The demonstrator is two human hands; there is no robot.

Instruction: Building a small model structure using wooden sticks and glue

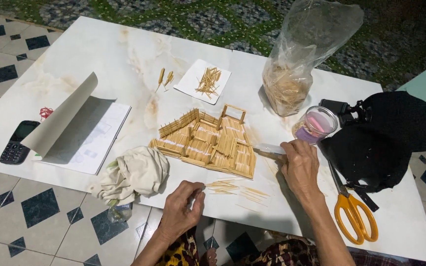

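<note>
Nearest the camera, the left hand [181, 209] is curled with thumb and fingertips pinched together on what looks like a single thin wooden stick, right at the near edge of the white tabletop [124, 54]. Just beyond its fingertips lies a loose scatter of sticks [235, 189], flat on the surface. The right hand [299, 167] rests palm-down a little farther in, its fingers closed around a small clear tube [271, 148] whose tip points toward the stick house [208, 143], a low model of glued sticks with a sloped side and a small frame at the back (it sits mid-table, touching nothing but the board). The model looks very light and brittle; I judge it is best steadied by its flat base edge, not by the thin upright walls. A crumpled cloth [134, 175] lies left of the model, and orange-handled scissors [353, 212] lie right of the right hand, beside a black fabric bundle [380, 140]. Farther off stand a lidded clear jar [315, 124], an open notebook [82, 130], a dark phone [17, 143], a white card with more sticks [204, 81] and a clear plastic bag of sticks [297, 64].
</note>
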